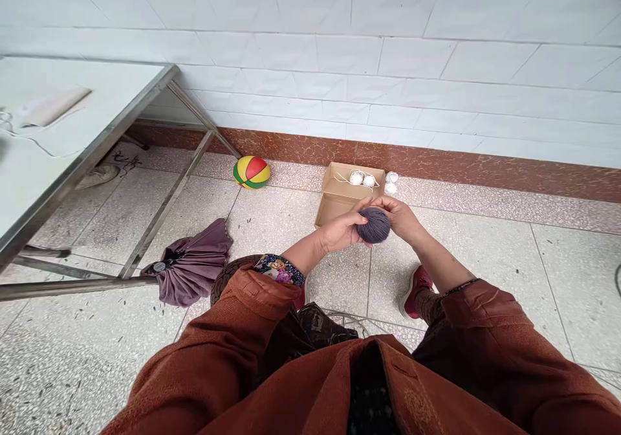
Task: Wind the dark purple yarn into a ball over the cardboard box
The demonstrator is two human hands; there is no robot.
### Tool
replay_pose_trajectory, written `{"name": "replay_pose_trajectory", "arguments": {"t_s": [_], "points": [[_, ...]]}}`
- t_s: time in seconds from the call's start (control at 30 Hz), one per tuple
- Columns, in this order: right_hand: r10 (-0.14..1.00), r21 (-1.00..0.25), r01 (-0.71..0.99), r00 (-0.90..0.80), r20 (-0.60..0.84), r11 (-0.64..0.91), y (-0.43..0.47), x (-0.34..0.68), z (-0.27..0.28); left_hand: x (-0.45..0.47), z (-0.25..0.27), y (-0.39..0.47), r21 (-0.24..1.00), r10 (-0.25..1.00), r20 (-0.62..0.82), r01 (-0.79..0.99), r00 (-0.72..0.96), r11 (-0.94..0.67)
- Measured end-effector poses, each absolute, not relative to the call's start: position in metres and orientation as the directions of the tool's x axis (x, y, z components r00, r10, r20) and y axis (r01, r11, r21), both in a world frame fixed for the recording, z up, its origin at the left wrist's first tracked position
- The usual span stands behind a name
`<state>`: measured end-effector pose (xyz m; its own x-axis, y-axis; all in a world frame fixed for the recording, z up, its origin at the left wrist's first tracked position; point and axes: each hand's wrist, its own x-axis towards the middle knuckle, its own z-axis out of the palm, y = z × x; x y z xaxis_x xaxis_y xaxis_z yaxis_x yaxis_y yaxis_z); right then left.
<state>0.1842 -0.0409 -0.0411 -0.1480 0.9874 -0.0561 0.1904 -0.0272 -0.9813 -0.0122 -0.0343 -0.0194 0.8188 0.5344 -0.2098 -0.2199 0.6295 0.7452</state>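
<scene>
"What's in the cardboard box (332, 211)?"
"Two white balls (356, 178), in its far part. Another white pair (390, 188) sits just outside, right of it."
"And the dark yarn ball (374, 228)?"
"Between the hands: left hand (341, 231), grip closed around it; right hand (398, 216) touching, pinch unclear."

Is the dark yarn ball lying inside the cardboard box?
No, the left hand is holding the dark yarn ball up, and the cardboard box sits on the floor beyond.
</scene>
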Motion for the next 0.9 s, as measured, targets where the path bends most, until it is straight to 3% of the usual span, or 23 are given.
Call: {"name": "replay_pose_trajectory", "arguments": {"t_s": [0.23,0.37,0.5,0.73,0.9], "points": [[0.993,-0.916,0.397,-0.117,0.02,0.065,-0.042,0.189,-0.051,-0.013,-0.02,-0.033,0.643,0.579,-0.17,-0.356,0.797,0.678],[0.993,-0.872,0.483,-0.118,0.027,0.081,-0.041,0.191,-0.053,-0.012,-0.019,-0.033,0.674,0.654,-0.211,-0.376,0.726,0.635],[0.984,-0.84,0.534,-0.175,0.003,0.098,-0.043,0.191,-0.049,-0.012,-0.021,-0.025,0.752,0.781,-0.29,-0.373,0.554,0.544],[0.932,-0.936,0.352,-0.338,-0.132,-0.005,-0.05,0.193,-0.021,-0.014,-0.028,-0.017,0.902,0.87,-0.36,-0.11,0.337,0.416],[0.946,-0.979,0.205,-0.317,-0.066,0.0,-0.048,0.193,-0.011,-0.012,-0.029,-0.024,0.917,0.768,-0.387,0.121,0.51,0.381]]}}
